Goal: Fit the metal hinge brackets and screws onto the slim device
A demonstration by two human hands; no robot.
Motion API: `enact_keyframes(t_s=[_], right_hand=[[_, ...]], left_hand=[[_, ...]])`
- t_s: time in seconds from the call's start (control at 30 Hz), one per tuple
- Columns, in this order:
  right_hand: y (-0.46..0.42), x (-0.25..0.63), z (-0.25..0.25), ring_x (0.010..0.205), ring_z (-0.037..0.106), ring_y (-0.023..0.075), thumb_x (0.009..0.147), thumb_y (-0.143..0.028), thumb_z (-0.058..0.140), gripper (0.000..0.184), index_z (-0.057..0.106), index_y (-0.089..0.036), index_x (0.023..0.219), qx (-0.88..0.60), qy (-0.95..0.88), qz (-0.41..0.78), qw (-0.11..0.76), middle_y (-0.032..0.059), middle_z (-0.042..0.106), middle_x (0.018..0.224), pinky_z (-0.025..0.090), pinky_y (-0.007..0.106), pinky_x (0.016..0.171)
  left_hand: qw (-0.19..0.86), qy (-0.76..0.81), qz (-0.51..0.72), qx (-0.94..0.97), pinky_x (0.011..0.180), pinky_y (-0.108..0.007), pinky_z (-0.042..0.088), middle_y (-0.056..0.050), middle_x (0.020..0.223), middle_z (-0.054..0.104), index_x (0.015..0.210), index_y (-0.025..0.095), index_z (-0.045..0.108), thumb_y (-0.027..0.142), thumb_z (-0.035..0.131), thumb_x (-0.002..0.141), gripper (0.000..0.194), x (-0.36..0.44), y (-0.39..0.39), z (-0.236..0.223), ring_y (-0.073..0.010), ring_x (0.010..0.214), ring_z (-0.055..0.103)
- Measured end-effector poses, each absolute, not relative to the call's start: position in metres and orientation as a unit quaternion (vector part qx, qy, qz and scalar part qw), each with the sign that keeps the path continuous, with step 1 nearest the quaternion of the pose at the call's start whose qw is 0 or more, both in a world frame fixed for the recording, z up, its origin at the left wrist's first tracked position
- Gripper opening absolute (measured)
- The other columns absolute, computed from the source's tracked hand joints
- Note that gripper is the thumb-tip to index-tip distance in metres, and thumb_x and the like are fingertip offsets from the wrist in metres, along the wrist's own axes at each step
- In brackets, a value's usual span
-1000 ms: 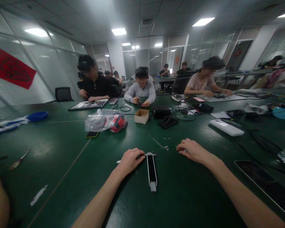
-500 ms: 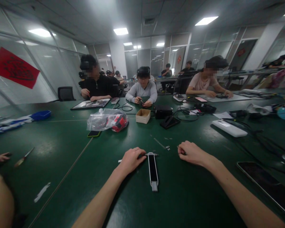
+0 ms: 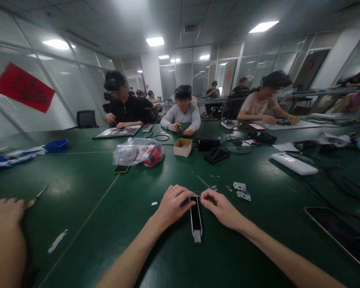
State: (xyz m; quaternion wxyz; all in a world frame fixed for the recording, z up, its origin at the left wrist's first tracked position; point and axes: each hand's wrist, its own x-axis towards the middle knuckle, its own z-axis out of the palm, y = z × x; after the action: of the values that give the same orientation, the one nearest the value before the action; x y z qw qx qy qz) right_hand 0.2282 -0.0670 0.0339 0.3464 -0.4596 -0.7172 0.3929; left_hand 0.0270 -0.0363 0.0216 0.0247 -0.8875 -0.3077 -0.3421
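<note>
A slim white-framed bar with a black face point(image 3: 195, 218) lies on the green table, a grey block at its near end. My left hand point(image 3: 175, 202) is closed over its far end, the thumb resting on the black face and the fingers reaching to the far edge. At the far right corner of the bar is my right hand point(image 3: 217, 206), fingers curled in a pinch; whatever they hold is hidden. Small metal rings point(image 3: 229, 188) lie beyond the right hand. Flat metal plates with holes point(image 3: 243, 195) are to its right.
Across the table point(image 3: 156, 180) stand a small open box point(image 3: 183, 148) and a plastic bag with red and black contents point(image 3: 151, 154). A dark phone point(image 3: 336, 236) and white device point(image 3: 294, 164) lie right, near cables. Another person's hand point(image 3: 6, 212) is at left by a thin tool point(image 3: 37, 198).
My right hand has moved left to the bar's far end, uncovering the metal plates. My left hand has shifted onto the bar. The other person's arm at left has reached farther forward.
</note>
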Motion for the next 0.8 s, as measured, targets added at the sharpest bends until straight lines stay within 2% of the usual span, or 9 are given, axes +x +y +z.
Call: enact_keyframes(t_s=[0.2, 0.47, 0.8], right_hand=[[-0.0751, 0.217, 0.03, 0.067, 0.043, 0.0126, 0.088, -0.039, 0.045, 0.022, 0.052, -0.019, 0.082, -0.427, -0.712, 0.411, 0.377, -0.0012, 0.047, 0.074, 0.037, 0.027, 0.063], [-0.0718, 0.219, 0.0243, 0.068, 0.044, 0.0133, 0.089, -0.043, 0.043, 0.026, 0.052, -0.018, 0.087, -0.425, -0.702, 0.427, 0.378, -0.0008, 0.048, 0.076, 0.038, 0.027, 0.063], [-0.0692, 0.2182, 0.0246, 0.069, 0.049, 0.0138, 0.086, -0.04, 0.049, 0.022, 0.058, -0.02, 0.085, -0.47, -0.704, 0.369, 0.383, 0.0005, 0.055, 0.077, 0.041, 0.026, 0.063]], left_hand=[[0.037, -0.254, -0.381, -0.888, 0.068, -0.027, 0.039, -0.003, 0.085, 0.065, 0.097, 0.019, 0.062, 0.027, 0.051, 0.09, 0.015, 0.0326, -0.0388, 0.0182, -0.0123, 0.075, 0.057], [0.036, -0.233, -0.394, -0.888, 0.067, -0.025, 0.041, -0.003, 0.086, 0.066, 0.099, 0.019, 0.062, 0.027, 0.051, 0.091, 0.016, 0.0327, -0.0389, 0.0182, -0.0115, 0.076, 0.06], [-0.062, -0.287, -0.346, -0.891, 0.076, -0.027, 0.046, -0.005, 0.089, 0.066, 0.098, 0.021, 0.065, 0.033, 0.05, 0.09, 0.021, 0.028, -0.0365, 0.0176, -0.0139, 0.083, 0.06]])
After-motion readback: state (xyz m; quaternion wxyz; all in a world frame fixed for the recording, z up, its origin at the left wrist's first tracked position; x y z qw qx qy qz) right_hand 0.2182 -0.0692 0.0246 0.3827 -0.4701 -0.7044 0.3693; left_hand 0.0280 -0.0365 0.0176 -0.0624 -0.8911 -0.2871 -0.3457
